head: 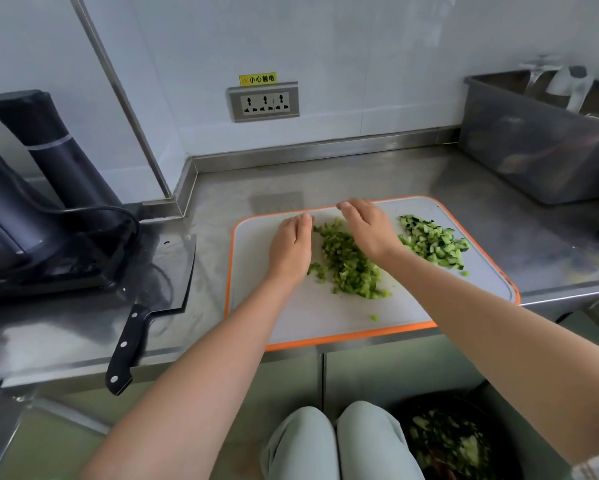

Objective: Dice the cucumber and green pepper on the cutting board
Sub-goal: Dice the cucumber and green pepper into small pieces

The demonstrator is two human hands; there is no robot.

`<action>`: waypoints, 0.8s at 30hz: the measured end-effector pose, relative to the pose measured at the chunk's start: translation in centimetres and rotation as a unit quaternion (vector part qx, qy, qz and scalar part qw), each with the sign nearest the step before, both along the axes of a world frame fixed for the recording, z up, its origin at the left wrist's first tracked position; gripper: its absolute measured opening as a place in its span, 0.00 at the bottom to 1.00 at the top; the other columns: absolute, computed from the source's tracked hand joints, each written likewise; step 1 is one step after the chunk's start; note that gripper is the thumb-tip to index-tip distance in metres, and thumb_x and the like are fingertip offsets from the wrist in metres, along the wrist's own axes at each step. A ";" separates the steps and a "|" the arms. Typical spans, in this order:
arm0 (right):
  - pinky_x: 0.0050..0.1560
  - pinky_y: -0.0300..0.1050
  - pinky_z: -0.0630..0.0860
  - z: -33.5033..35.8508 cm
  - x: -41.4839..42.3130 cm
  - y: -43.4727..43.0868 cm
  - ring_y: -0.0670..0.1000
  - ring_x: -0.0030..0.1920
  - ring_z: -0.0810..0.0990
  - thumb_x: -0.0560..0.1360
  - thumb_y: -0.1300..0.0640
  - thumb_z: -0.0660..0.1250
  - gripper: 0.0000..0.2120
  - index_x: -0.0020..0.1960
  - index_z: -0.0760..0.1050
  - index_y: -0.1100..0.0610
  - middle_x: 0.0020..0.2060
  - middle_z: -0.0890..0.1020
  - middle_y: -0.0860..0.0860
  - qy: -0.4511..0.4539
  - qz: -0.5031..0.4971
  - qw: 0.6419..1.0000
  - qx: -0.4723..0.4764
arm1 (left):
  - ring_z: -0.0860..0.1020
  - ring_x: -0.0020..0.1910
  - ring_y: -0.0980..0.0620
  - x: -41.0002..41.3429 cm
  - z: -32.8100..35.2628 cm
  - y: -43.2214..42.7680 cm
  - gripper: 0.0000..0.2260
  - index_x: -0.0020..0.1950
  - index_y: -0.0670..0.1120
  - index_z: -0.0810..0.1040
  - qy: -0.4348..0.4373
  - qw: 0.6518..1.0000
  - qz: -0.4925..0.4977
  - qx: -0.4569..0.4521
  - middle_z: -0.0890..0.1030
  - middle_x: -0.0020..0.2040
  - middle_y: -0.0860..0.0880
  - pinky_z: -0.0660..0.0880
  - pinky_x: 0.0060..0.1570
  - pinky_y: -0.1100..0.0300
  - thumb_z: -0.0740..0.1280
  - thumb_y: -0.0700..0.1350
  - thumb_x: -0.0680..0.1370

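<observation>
Neither hand grips anything: my left hand (pixel 292 244) and right hand (pixel 369 230) lie open, fingers straight and held together, each holding nothing. They stand on either side of the diced green pepper (pixel 350 265), the left one's inner edge against the pile's 9 o'clock side and the right one over its 2 o'clock side, with the fingertips of both pointing toward 12 o'clock.

Reading the cutting board (pixel 308 317) as a clock face, the pepper pile sits about at its centre and trails toward 6 o'clock, with one stray piece (small, on its own) nearer the front edge. The diced cucumber (pixel 433 244) lies in a separate heap at 2 o'clock on the same board, just beyond my right wrist and apart from the pepper. The board is white with an orange rim and rests on the steel counter (pixel 221 188), its near edge hanging slightly past the counter's front.

Off the board at 8 o'clock, the cleaver (pixel 159 289) lies flat on the counter, untouched, its black handle pointing toward me and past the counter's edge. A black appliance (pixel 31 185) stands further out at 9 o'clock. On the wall at 12 o'clock is a triple socket (pixel 263 102) under a yellow label. A grey bin (pixel 533 150) sits on the counter at 2 o'clock. Below the counter, beside my knees (pixel 332 441), a dark bucket (pixel 447 441) holds vegetable scraps.
</observation>
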State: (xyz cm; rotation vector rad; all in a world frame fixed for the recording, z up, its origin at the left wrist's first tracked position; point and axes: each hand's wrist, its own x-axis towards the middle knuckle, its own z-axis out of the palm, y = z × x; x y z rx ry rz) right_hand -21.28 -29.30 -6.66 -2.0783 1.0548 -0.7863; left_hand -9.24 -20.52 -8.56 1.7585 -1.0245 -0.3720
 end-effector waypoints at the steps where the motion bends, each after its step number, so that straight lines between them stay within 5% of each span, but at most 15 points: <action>1: 0.67 0.46 0.62 0.1 0.4 -0.4 0.56 0.68 0.69 0.83 0.51 0.53 0.19 0.65 0.74 0.59 0.65 0.75 0.57 0.026 0.008 1.000 0.010 | 0.75 0.61 0.46 0.3 0.1 -0.3 0.18 0.58 0.39 0.79 -0.004 1.000 0.002 0.004 0.80 0.59 0.42 0.66 0.54 0.62 0.53 0.48 0.84; 3: 0.74 0.46 0.53 -0.3 1.0 -0.4 0.53 0.74 0.61 0.84 0.48 0.50 0.22 0.73 0.67 0.57 0.73 0.67 0.54 0.089 0.045 0.994 0.034 | 0.74 0.63 0.46 0.9 -0.2 -0.7 0.19 0.59 0.40 0.78 -0.008 1.000 0.000 0.016 0.79 0.61 0.42 0.67 0.58 0.59 0.53 0.49 0.84; 6: 0.71 0.49 0.60 -1.2 1.1 0.2 0.54 0.70 0.68 0.83 0.45 0.50 0.22 0.68 0.73 0.54 0.68 0.74 0.53 0.123 0.098 0.987 0.038 | 0.74 0.64 0.46 1.0 -0.9 -1.0 0.25 0.61 0.42 0.78 -0.020 1.000 -0.019 0.010 0.79 0.62 0.43 0.67 0.62 0.57 0.50 0.57 0.80; 12: 0.66 0.44 0.70 -0.4 -1.3 0.5 0.45 0.59 0.79 0.82 0.47 0.55 0.19 0.57 0.82 0.53 0.55 0.83 0.46 -0.028 0.171 0.979 0.103 | 0.74 0.64 0.54 0.8 -1.5 -0.6 0.24 0.62 0.48 0.79 0.018 0.998 -0.057 -0.008 0.79 0.62 0.51 0.65 0.63 0.63 0.49 0.59 0.82; 15: 0.58 0.43 0.73 0.9 -2.2 0.3 0.46 0.56 0.80 0.83 0.51 0.55 0.17 0.57 0.81 0.54 0.55 0.82 0.48 -0.075 0.115 0.986 0.099 | 0.74 0.64 0.54 0.7 -1.6 -0.3 0.23 0.61 0.50 0.79 0.041 0.997 -0.058 -0.007 0.79 0.62 0.52 0.66 0.61 0.64 0.50 0.59 0.82; 19: 0.60 0.46 0.67 0.2 -3.0 -0.4 0.56 0.63 0.73 0.82 0.50 0.53 0.16 0.56 0.76 0.57 0.57 0.78 0.54 0.057 -0.019 0.998 0.015 | 0.72 0.67 0.52 0.4 -1.1 0.2 0.21 0.65 0.47 0.77 0.006 0.998 -0.054 0.023 0.77 0.66 0.49 0.62 0.59 0.67 0.50 0.54 0.84; 22: 0.66 0.43 0.58 -0.7 -2.5 1.7 0.56 0.69 0.67 0.84 0.51 0.51 0.19 0.67 0.72 0.60 0.67 0.73 0.58 0.175 0.018 0.984 -0.021 | 0.71 0.67 0.50 -0.1 -1.1 0.7 0.22 0.66 0.45 0.77 -0.010 0.998 -0.048 0.037 0.76 0.66 0.47 0.62 0.59 0.66 0.49 0.53 0.84; 24: 0.66 0.41 0.58 -0.7 -1.7 3.5 0.54 0.70 0.66 0.84 0.50 0.51 0.20 0.69 0.70 0.59 0.69 0.71 0.56 0.162 0.066 0.984 -0.021 | 0.72 0.67 0.49 -0.6 -1.0 0.9 0.24 0.65 0.45 0.77 -0.023 0.998 -0.051 0.038 0.77 0.65 0.47 0.63 0.58 0.66 0.49 0.56 0.83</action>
